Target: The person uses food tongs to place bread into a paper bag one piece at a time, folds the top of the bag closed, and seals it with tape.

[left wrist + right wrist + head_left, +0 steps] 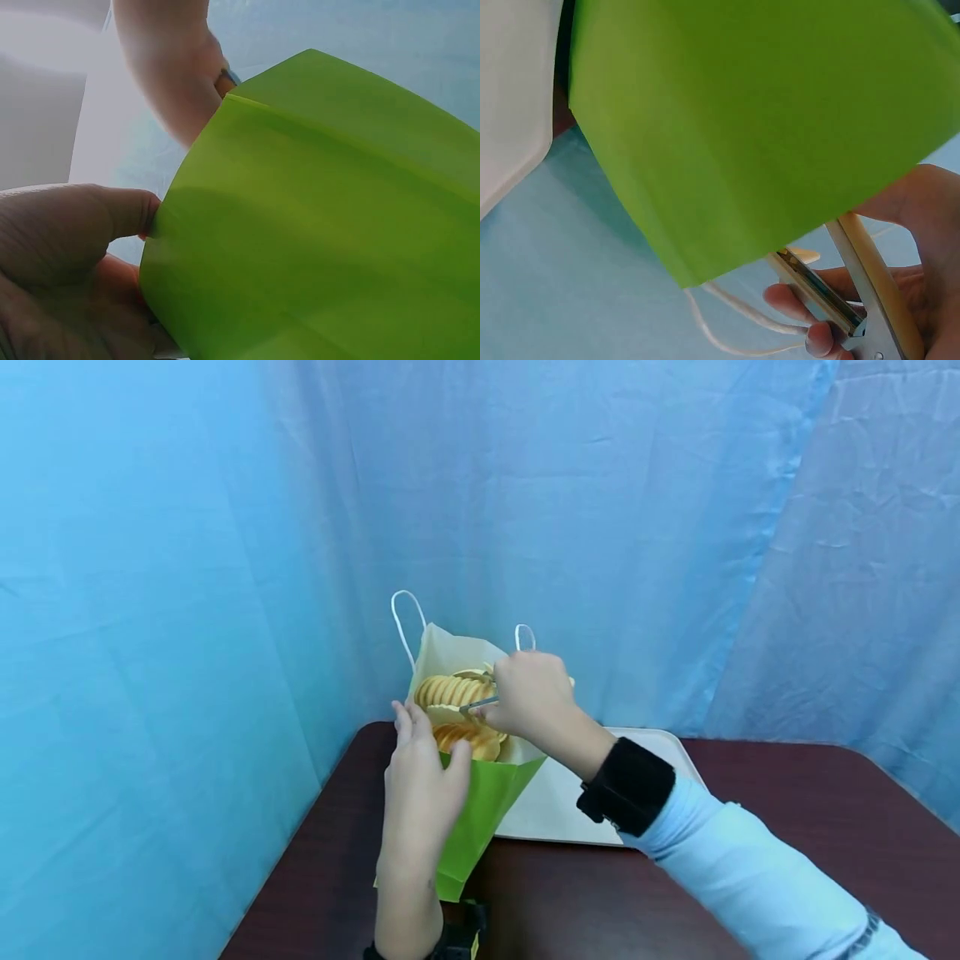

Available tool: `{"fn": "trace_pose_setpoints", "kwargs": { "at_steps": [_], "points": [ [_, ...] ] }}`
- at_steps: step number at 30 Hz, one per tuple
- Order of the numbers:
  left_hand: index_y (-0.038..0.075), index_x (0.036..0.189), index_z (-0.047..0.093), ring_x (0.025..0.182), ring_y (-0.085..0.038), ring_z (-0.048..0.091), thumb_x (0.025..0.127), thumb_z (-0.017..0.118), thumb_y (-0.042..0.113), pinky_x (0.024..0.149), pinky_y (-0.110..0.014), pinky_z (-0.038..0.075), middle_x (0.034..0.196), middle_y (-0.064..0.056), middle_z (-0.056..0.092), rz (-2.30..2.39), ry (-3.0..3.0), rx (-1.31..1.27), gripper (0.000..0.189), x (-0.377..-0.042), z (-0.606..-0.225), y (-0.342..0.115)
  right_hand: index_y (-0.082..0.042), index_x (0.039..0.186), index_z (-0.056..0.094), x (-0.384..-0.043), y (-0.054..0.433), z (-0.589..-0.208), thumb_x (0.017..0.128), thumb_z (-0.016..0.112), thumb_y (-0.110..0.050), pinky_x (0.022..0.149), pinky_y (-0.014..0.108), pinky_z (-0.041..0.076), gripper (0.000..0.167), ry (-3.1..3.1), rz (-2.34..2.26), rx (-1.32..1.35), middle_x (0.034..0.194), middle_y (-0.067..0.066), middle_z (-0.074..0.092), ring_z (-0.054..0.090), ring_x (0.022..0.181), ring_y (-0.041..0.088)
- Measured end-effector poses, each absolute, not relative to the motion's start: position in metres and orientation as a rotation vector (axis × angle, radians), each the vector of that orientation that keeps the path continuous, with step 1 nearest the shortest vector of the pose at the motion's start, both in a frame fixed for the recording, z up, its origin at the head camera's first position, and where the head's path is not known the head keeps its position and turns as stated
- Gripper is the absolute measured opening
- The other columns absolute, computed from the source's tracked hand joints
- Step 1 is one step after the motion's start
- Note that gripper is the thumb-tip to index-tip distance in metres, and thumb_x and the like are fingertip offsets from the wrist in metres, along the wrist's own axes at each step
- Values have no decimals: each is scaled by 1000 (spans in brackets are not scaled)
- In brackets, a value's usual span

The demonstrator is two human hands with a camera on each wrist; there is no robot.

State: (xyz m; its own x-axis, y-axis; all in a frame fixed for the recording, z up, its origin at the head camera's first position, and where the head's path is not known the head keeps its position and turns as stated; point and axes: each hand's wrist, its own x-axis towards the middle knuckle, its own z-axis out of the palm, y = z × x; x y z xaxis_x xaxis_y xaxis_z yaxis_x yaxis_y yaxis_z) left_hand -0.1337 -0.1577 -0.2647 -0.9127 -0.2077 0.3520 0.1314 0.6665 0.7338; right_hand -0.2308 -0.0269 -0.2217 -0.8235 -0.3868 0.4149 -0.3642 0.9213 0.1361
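My right hand (528, 693) grips a pair of tongs with wooden-faced handles (885, 292) and metal arms, reaching into the mouth of a green paper bag (476, 822). Golden ridged bread (450, 692) lies inside, with another browned piece (457, 735) nearer the front rim. The metal end of the tongs lies over the bread; its tips are partly hidden by bread and hand. My left hand (423, 777) rests against the bag's near left rim, thumb spread from straight fingers. In the left wrist view, the thumb (131, 210) touches the bag's edge.
A white tray (558, 802) lies on the dark wooden table (600, 893), behind and right of the bag. White cord handles (405, 602) rise from the bag's far side. Blue curtains (600, 527) hang around the table's far and left edges.
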Motion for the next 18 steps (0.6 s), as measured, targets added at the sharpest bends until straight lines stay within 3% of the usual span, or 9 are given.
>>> {"fn": "trace_pose_setpoints", "kwargs": {
  "at_steps": [4,7,13,18],
  "points": [
    [-10,156,22,60,-29,52,96,53,19,50,-32,39,167,-24,8,-1162,-2466,63,74,-134,-264,-154,-19,58,36,-236,-35,-215,81,76,-60,45,30,35,61,-2692,-131,537,56,-4,32,45,56,15],
    [-10,156,21,47,-19,37,96,53,18,47,-31,37,167,-24,8,-1179,-2459,55,74,-135,-264,-152,-19,60,38,-235,-38,-210,81,75,-61,46,29,35,60,-2708,-188,530,56,-4,33,44,57,14],
    [-10,156,20,42,-13,29,97,53,18,43,-28,35,167,-24,7,-1205,-2447,41,74,-136,-262,-146,-18,58,38,-227,-44,-204,82,76,-60,47,27,32,62,-2674,-266,545,55,-5,31,42,56,13],
    [-10,156,22,43,-14,30,98,53,18,44,-28,37,167,-22,6,-1217,-2444,16,72,-136,-261,-142,-19,57,33,-228,-51,-199,84,75,-58,45,26,23,64,-2631,-311,563,54,-4,23,30,51,12]
  ]
}}
